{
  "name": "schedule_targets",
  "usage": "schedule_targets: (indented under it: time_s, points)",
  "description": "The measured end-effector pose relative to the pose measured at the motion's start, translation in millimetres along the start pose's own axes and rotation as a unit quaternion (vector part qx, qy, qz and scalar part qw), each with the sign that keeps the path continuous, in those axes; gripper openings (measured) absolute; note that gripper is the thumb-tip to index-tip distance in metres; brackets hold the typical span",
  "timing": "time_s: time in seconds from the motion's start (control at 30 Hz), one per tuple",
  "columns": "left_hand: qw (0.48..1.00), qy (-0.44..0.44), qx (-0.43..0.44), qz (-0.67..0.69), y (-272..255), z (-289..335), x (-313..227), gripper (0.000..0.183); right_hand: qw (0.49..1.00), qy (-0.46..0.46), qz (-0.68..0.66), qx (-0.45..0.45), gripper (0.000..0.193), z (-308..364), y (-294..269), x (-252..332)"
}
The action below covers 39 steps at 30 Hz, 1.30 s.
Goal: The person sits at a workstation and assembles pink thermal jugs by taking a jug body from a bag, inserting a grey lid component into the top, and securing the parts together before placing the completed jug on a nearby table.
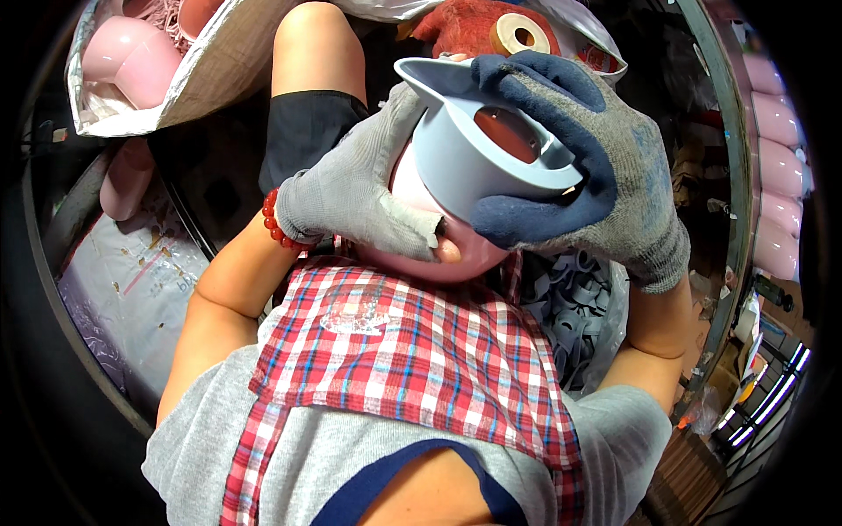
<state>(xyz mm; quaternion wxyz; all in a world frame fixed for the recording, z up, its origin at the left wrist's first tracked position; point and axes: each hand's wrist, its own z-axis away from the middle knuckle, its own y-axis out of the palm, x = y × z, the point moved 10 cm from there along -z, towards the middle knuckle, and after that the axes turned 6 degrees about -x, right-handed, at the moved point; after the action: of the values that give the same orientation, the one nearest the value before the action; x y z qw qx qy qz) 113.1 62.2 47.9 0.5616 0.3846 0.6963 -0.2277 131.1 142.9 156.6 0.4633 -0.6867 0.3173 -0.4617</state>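
My left hand (pixel 355 180), in a thin grey glove with a bare thumb tip showing, is wrapped round a pink plastic jug body (pixel 438 261) above my lap. A pale blue-grey plastic spout collar (pixel 452 158) sits at the jug's upper part, tilted, with its pointed lip toward the upper left. My right hand (pixel 596 162), in a grey glove with a blue coated palm, grips this collar on its right side, thumb below and fingers over the top. Reddish-brown shows through the collar's opening. How the collar meets the jug is partly hidden by my hands.
A white sack (pixel 219 74) at the upper left holds pink jugs (pixel 132 61). Another pink piece (pixel 128 180) lies below it. Blue-grey plastic parts (pixel 574 302) fill a clear bag by my right side. A tape roll (pixel 500 35) rests on red cloth (pixel 456 26). Pink jugs (pixel 776 180) line the right.
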Motion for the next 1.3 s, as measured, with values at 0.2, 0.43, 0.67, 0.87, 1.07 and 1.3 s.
schedule_targets:
  time_s: [0.2, 0.43, 0.67, 0.87, 1.07, 1.3]
  points:
    - [0.999, -0.029, -0.008, 0.023, 1, 2, 12, 0.122, 1.000, 0.015, -0.008, 0.005, 0.083, 4, 9, -8]
    - [1.000, -0.001, -0.002, 0.022, -2, 3, 10, 0.113, 0.999, -0.034, -0.019, -0.015, 0.083, 3, 16, -12]
    - [0.994, -0.066, 0.010, 0.081, -2, -11, 8, 0.104, 1.000, 0.004, -0.028, -0.012, 0.081, 3, 19, -13]
    - [0.981, -0.104, -0.003, 0.162, 3, -16, 14, 0.100, 0.997, 0.021, -0.066, -0.038, 0.078, 9, 22, -25]
    - [0.985, -0.117, 0.006, 0.128, -9, -9, 33, 0.099, 0.996, 0.075, -0.043, -0.031, 0.077, 7, 25, -26]
    - [0.992, -0.110, -0.019, 0.052, -22, -5, 36, 0.083, 0.997, 0.062, -0.052, -0.005, 0.077, 0, 28, -24]
